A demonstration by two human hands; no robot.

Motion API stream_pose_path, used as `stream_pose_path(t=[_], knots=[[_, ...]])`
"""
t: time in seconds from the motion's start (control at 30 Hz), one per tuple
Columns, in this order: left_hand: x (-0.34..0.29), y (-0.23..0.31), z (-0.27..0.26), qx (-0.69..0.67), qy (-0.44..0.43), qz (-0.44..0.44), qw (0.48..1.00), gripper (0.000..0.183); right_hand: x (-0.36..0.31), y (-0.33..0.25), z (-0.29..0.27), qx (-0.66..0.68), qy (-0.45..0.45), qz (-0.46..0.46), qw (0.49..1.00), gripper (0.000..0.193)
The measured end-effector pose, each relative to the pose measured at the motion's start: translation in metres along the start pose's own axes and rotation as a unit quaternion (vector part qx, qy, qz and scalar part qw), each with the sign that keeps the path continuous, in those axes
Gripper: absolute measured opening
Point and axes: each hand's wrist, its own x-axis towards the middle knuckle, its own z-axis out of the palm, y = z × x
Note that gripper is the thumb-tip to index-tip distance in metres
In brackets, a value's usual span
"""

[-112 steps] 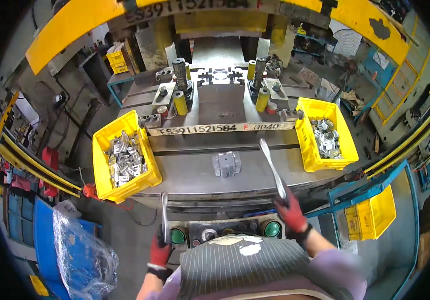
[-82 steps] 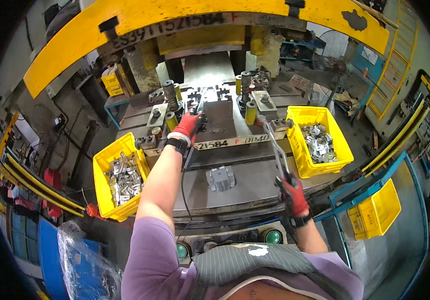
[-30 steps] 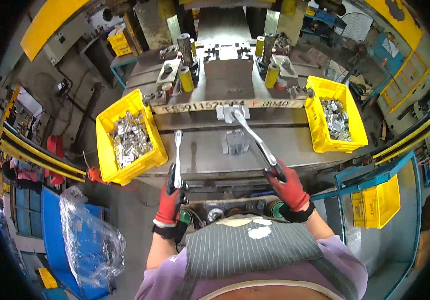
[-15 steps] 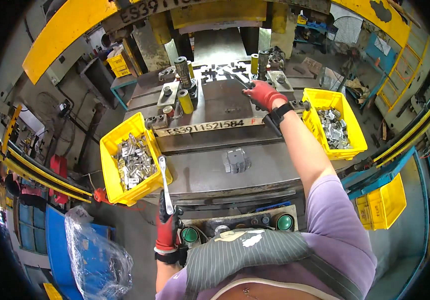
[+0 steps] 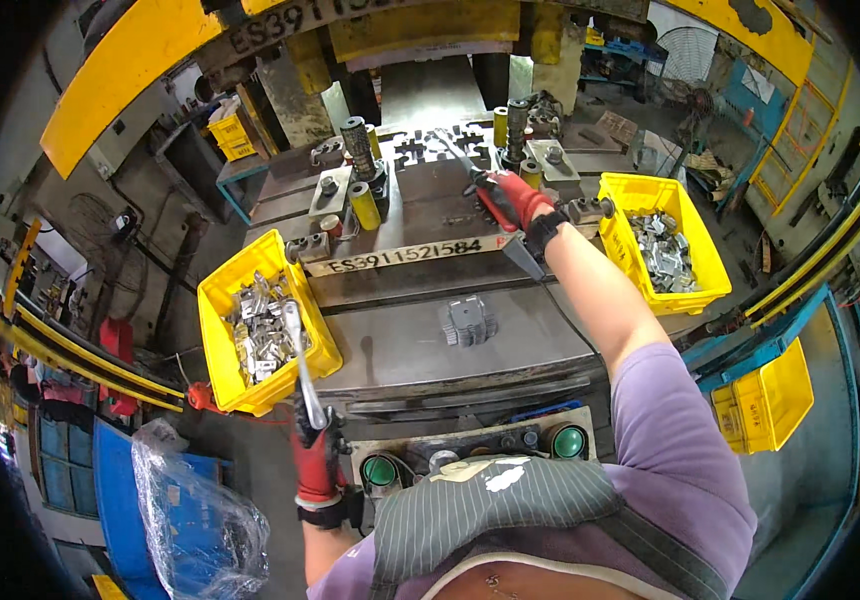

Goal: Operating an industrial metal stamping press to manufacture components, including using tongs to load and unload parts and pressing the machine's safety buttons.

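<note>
My left hand, in a red and black glove, is closed around a long silver tool with a rounded head, like a ratchet wrench. Its head overlaps the near right side of a yellow bin of small metal parts. My right hand, gloved in red, reaches over the press bed and grips a long slim tool, its exact kind unclear. That tool's far end lies over the brightly lit die. Closer to me, a stack of flat metal blanks rests on the table.
A second yellow bin with metal parts stands to the right. Guide posts and yellow cylinders rise beside the die. Green buttons sit on the panel before me. Another yellow bin is lower right.
The left hand and its silver tool have shifted left and slightly down. My right hand has moved slightly, its tool now angled farther left into the die. The view has shifted slightly.
</note>
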Motion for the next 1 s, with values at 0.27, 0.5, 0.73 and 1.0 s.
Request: stream_pose_path(t=[0.27,0.5,0.73,1.0], knots=[[-0.017,0.009,-0.118,0.214,-0.033,-0.035,0.976,0.042,-0.196,0.094,-0.037,-0.37,0.135,-0.278,0.876,0.031],[-0.065,-0.144,-0.157,0.141,0.083,-0.235,0.958,0.041,-0.423,0.28,-0.058,-0.297,0.327,0.096,0.892,0.048],[-0.009,-0.253,-0.163,0.113,-0.026,-0.302,0.946,0.046,-0.4,0.364,-0.093,-0.053,0.264,0.269,0.925,0.057],[-0.002,-0.249,-0.149,0.264,-0.02,-0.307,0.914,0.075,-0.384,0.438,-0.118,-0.204,0.303,0.212,0.907,0.064]])
